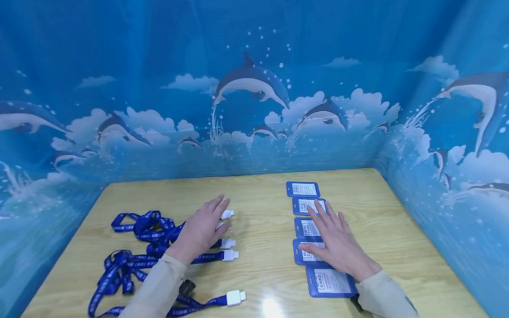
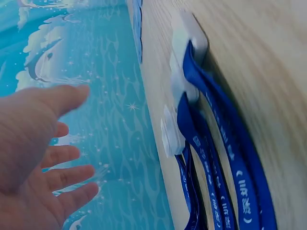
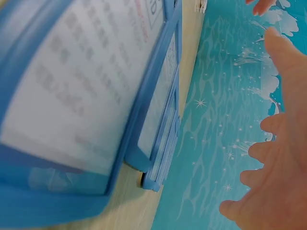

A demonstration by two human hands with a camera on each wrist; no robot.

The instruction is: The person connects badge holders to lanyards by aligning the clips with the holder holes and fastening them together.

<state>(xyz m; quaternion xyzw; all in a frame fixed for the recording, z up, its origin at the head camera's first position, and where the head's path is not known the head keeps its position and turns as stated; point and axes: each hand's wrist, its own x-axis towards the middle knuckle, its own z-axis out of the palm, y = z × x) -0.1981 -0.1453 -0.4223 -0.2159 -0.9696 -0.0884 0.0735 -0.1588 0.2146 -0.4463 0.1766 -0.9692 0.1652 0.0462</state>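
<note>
Above the white-clipped ends of several blue lanyards (image 1: 156, 232) hovers my left hand (image 1: 202, 228), its fingers spread and nothing held. In the left wrist view a gap shows between that hand and the lanyards' white plastic clips (image 2: 191, 38). My right hand (image 1: 337, 242) is over a column of several blue badge holders (image 1: 332, 282), fingers fanned out. The right wrist view shows it raised off the holders, with nothing in its grasp. Each holder has a white printed card inside. The hands partly hide some clips and holders.
The lanyards lie loosely bunched on the left of the wooden table (image 1: 262, 252). A blue curtain (image 1: 170, 40) with dolphins surrounds the table at the back and sides. Bare wood separates the clips from the badge holders.
</note>
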